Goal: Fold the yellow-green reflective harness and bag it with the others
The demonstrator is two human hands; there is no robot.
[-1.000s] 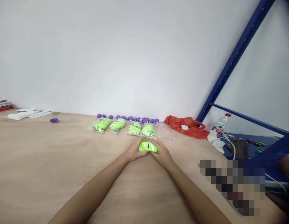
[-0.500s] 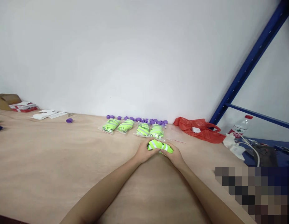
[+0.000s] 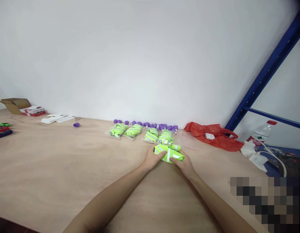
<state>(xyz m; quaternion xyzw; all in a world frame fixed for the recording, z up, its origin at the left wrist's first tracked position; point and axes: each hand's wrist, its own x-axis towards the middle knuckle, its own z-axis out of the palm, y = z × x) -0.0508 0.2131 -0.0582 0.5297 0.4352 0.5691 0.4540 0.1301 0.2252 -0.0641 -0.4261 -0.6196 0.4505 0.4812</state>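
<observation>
Both hands grip a folded reflective safety vest (image 3: 167,156), bright yellow-green with silver-white stripes, low over the front middle of the table. My left hand (image 3: 152,159) closes round its left end, thumb on top. On the right end, my right hand (image 3: 186,164) has its thumb pressed over the front, fingers mostly hidden behind. A loose flap sticks up at the bundle's upper right. Just beyond lie similar yellow-green bundles in clear plastic bags: two on the left, including one bag (image 3: 118,130), and two on the right, including the nearest bag (image 3: 166,137).
Several purple caps (image 3: 147,124) line the wall, and a lone purple cap (image 3: 76,124) lies left. A flat clear bag (image 3: 186,139) and a red plastic bag (image 3: 213,139) are at right, near a bottle (image 3: 261,134). A cardboard box (image 3: 15,105) stands far left.
The vest bundle now shows more of its front and has a raised flap at the upper right. My right thumb has shifted on it. The whole view has swung slightly left.
</observation>
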